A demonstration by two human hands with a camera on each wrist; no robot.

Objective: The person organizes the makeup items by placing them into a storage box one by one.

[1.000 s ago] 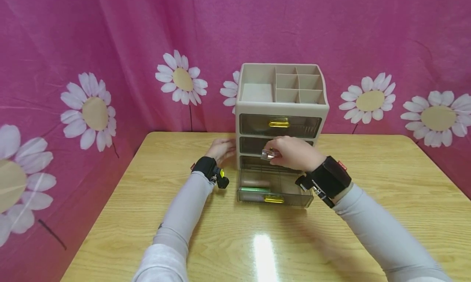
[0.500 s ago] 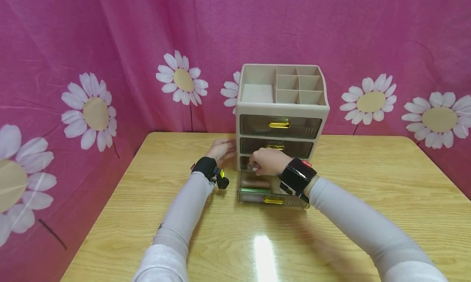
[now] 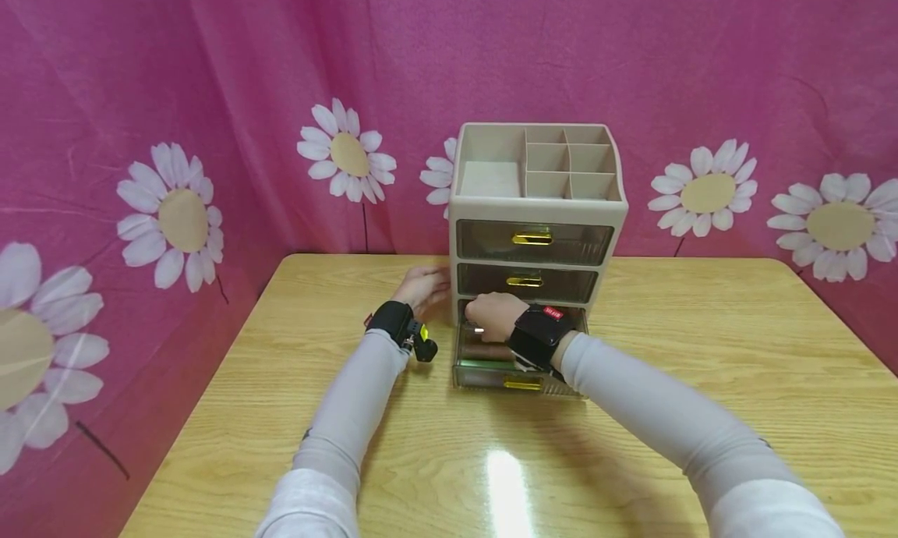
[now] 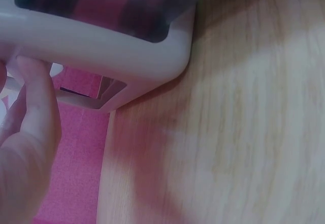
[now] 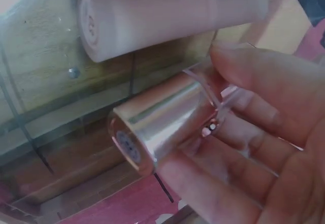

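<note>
A beige desktop organizer (image 3: 539, 210) stands at the back of the table, its bottom drawer (image 3: 479, 379) pulled out. My right hand (image 3: 493, 316) is over the left part of that drawer. Between thumb and fingers it holds a shiny rose-gold lipstick (image 5: 165, 120), its round labelled base pointing away from the palm. A pale pink cosmetic tube (image 5: 152, 20) lies in the drawer beside it, and a green-edged item (image 3: 486, 363) shows near the drawer front. With fingers extended, my left hand (image 4: 33, 117) touches the organizer's left side; some fingertips are hidden.
Two smoky upper drawers with gold handles (image 3: 532, 238) are closed. Divided compartments (image 3: 549, 157) form the organizer's top. A pink flowered curtain (image 3: 407, 54) hangs behind the wooden table (image 3: 316, 288).
My right hand has moved left and down with the lipstick, from in front of the middle drawer to over the open bottom drawer. The left hand stays against the organizer.
</note>
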